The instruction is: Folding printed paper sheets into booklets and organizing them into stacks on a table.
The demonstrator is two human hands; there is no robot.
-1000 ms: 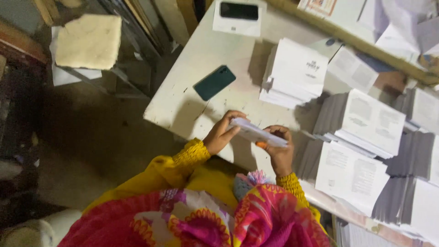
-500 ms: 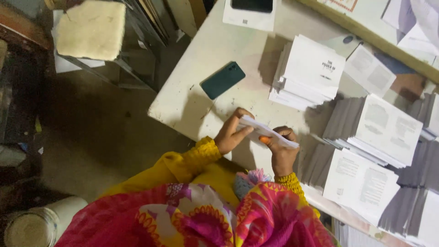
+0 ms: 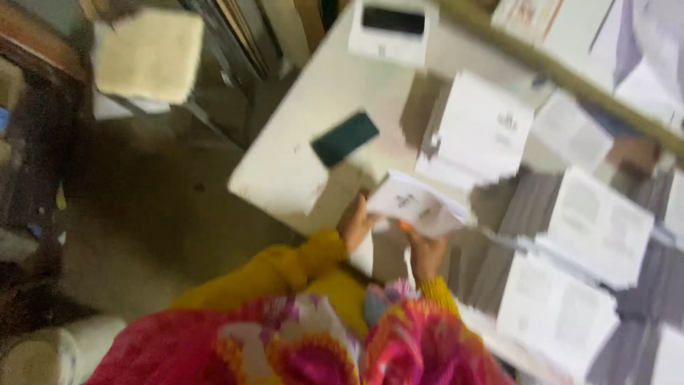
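Note:
The frame is blurred by motion. Both my hands hold a thin white printed booklet [image 3: 417, 205] just above the near edge of a white table [image 3: 285, 178]. My left hand [image 3: 354, 224] grips its left end, and my right hand [image 3: 425, 253] supports it from below at the right. My sleeves are yellow, over a pink patterned garment. A stack of similar white booklets [image 3: 481, 132] stands just behind the one I hold.
A dark green phone [image 3: 345, 138] lies on the table to the left of the stack. A white box with a dark screen [image 3: 389, 28] sits at the far edge. More stacks of printed sheets [image 3: 595, 224] fill the right. A pale cushion [image 3: 148, 55] lies at upper left.
The booklet has turned from edge-on to showing its printed face, lifted slightly. The camera view has swung and blurred.

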